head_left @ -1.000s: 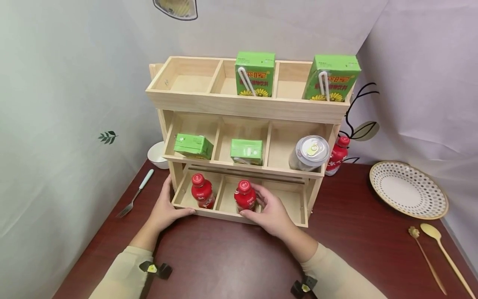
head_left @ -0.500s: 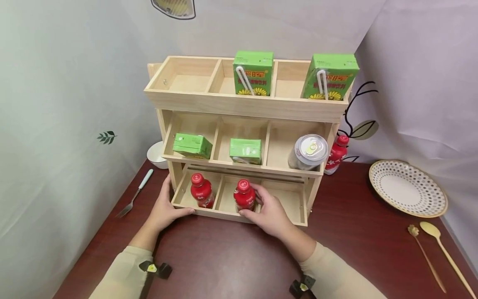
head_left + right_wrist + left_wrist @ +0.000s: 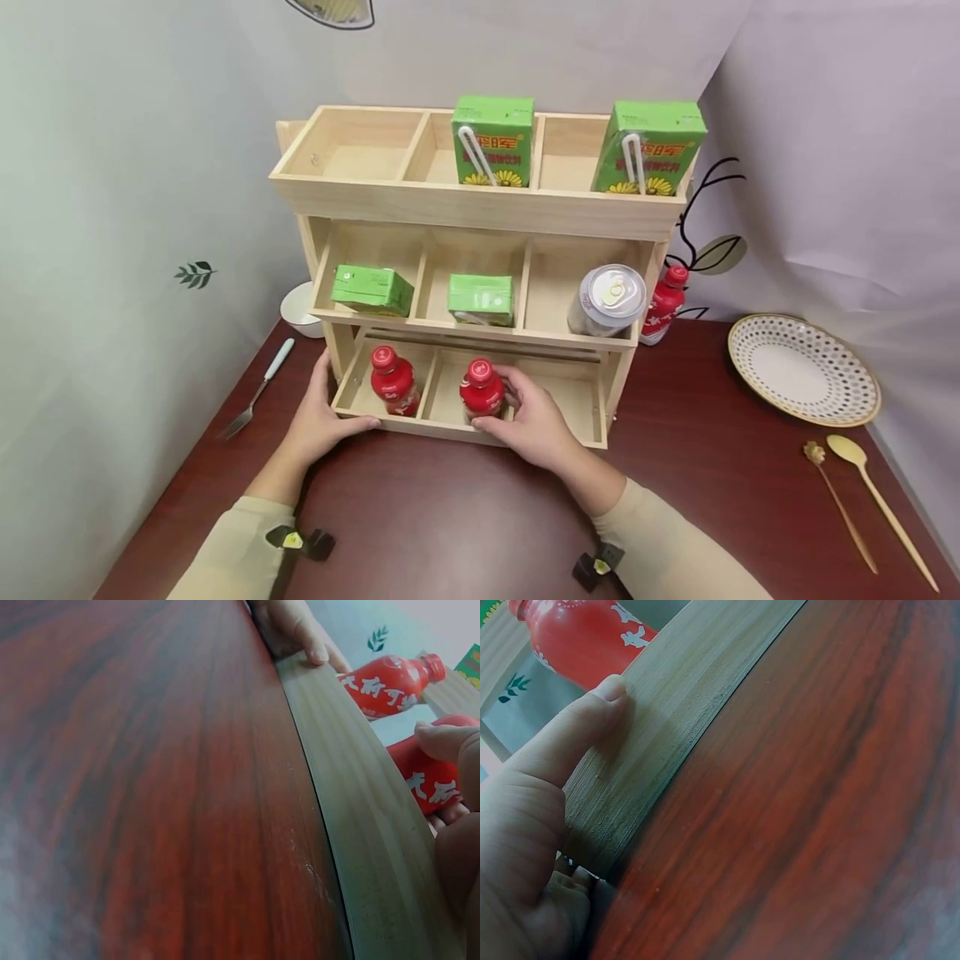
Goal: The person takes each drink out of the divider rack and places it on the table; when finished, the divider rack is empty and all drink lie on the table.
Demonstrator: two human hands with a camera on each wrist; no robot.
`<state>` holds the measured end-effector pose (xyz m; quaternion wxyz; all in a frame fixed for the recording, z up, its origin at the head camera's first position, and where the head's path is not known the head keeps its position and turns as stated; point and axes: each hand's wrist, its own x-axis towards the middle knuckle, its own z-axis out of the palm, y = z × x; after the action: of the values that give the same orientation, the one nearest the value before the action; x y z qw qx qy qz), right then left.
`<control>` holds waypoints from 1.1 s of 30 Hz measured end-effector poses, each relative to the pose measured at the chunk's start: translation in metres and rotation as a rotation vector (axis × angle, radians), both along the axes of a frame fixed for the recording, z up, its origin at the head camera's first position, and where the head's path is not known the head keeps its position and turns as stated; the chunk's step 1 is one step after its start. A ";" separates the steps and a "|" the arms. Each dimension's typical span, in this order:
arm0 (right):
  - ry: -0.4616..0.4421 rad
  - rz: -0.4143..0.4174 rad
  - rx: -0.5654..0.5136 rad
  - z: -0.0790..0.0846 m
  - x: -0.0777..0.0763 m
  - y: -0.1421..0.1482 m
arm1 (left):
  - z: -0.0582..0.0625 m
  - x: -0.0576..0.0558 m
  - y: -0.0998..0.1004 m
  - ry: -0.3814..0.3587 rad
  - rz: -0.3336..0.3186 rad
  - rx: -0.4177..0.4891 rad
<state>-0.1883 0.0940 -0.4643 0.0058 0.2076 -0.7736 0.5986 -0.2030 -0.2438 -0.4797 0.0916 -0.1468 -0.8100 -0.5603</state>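
A three-tier wooden display rack [image 3: 480, 204] stands on the dark red table. My left hand [image 3: 318, 423] grips its lower left corner, thumb along the front board and fingers round the side. In the left wrist view the thumb [image 3: 577, 735] presses the wooden front board [image 3: 667, 697]. My right hand [image 3: 538, 423] holds a red bottle [image 3: 482, 396] upright in the bottom tier's middle compartment; thumb in front, fingers behind. Another red bottle [image 3: 394, 385] stands in the bottom left compartment. White lettering shows on the held bottle [image 3: 431, 776] in the right wrist view.
Green drink cartons [image 3: 493, 142] sit in the upper two tiers, and a silver can [image 3: 609, 302] at middle right. Behind the rack's right side stands a red bottle [image 3: 663, 308]. A plate [image 3: 802, 371], gold spoons [image 3: 881, 500], a fork [image 3: 258, 390] and a white bowl [image 3: 302, 310] lie around.
The head view has shifted, so the scene sits slightly further left and higher. Both hands keep their places on the rack and the bottle.
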 end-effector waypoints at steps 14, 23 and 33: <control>-0.066 0.024 -0.068 0.005 0.002 -0.001 | 0.001 0.004 -0.003 -0.012 -0.005 -0.001; -0.025 0.061 -0.088 0.001 -0.002 0.003 | 0.002 0.002 -0.003 0.010 -0.006 -0.018; -0.040 0.064 -0.133 -0.003 -0.004 0.003 | 0.000 0.001 -0.004 -0.007 -0.004 -0.007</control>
<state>-0.1920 0.0973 -0.4668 -0.0149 0.2192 -0.7251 0.6526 -0.2023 -0.2479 -0.4796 0.0872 -0.1468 -0.8119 -0.5583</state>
